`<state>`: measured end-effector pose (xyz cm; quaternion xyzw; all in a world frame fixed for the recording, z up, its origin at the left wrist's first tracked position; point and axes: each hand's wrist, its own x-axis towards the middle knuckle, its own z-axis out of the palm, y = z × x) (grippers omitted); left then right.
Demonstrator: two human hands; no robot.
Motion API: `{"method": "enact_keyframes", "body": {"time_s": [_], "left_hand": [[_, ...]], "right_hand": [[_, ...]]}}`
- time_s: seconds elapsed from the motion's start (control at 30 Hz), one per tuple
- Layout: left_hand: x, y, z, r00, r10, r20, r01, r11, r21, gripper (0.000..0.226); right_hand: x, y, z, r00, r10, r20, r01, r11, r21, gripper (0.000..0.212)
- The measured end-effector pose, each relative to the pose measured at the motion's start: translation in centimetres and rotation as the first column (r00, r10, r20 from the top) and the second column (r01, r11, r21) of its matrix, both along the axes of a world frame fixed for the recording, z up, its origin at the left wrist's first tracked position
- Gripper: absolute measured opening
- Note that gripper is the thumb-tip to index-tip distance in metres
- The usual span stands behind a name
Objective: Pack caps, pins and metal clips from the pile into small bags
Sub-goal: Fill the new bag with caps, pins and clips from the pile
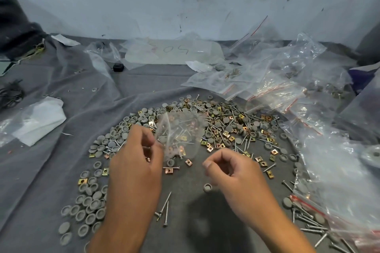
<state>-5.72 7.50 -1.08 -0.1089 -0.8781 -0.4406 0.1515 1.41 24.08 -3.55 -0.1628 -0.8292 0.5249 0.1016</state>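
We saw the left hand [136,162] pinching the edge of a small clear plastic bag [178,136], thumb and fingers curled together on the film. The bag hung just above the middle of the pile and already held a few silver pins and copper-coloured clips, though motion blur kept us from counting them. The right hand [227,167] hovered at about four o'clock from the bag, fingers curled inward with thumb and forefinger close together; we could not tell whether it held anything. The pile [226,127] of round grey plastic caps, thin silver metal pins and square brass-coloured metal clips lay spread on a wrinkled grey cloth [51,166], running from nine o'clock round to three o'clock of the hands. One lone grey cap [207,187] sat at six o'clock from the bag, between the wrists. A heap of clear zip bags with red seal lines [287,88] lay at two o'clock, some already filled. A folded white cloth in plastic [39,121] rested at nine o'clock.
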Motion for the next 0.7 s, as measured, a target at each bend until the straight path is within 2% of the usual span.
{"method": "enact_keyframes", "body": {"time_s": [0.1, 0.17, 0.23, 0.37, 0.5, 0.6, 0.7], "left_hand": [[-0.2, -0.5, 0.0, 1.0, 0.029, -0.002, -0.029, 1.0, 0.01, 0.031], [-0.2, -0.9, -0.1, 1.0, 0.019, -0.021, -0.02, 0.999, -0.025, 0.029], [-0.1, -1.3, 0.1, 0.998, -0.009, -0.066, 0.006, 0.999, -0.051, 0.028], [-0.4, -1.4, -0.2, 0.998, -0.027, -0.053, 0.021, 0.994, -0.105, 0.034], [-0.7, -1.4, -0.6, 0.997, -0.07, -0.017, 0.067, 0.983, -0.171, 0.035], [-1.0, -1.4, -0.3, 0.998, -0.055, -0.003, 0.055, 0.998, -0.038, 0.032], [-1.0, -1.7, -0.2, 1.0, -0.025, -0.001, 0.025, 0.996, 0.085, 0.022]], "right_hand": [[-0.8, 2.2, -1.0, 0.997, -0.071, 0.044, 0.053, 0.948, 0.313, 0.015], [-1.7, 3.3, -1.6, 0.991, -0.123, 0.053, 0.089, 0.903, 0.42, 0.012], [-3.0, 3.6, -2.3, 0.991, -0.104, 0.084, 0.052, 0.88, 0.472, 0.012], [-6.2, 2.9, -2.6, 0.974, -0.039, 0.225, -0.088, 0.844, 0.529, 0.032], [-7.7, 2.7, -2.3, 0.97, -0.051, 0.237, -0.103, 0.797, 0.595, 0.025], [-7.6, 2.6, -2.4, 0.976, -0.052, 0.213, -0.092, 0.786, 0.612, 0.015], [-6.9, 2.3, -2.5, 0.983, -0.052, 0.174, -0.065, 0.79, 0.61, 0.014]]}}
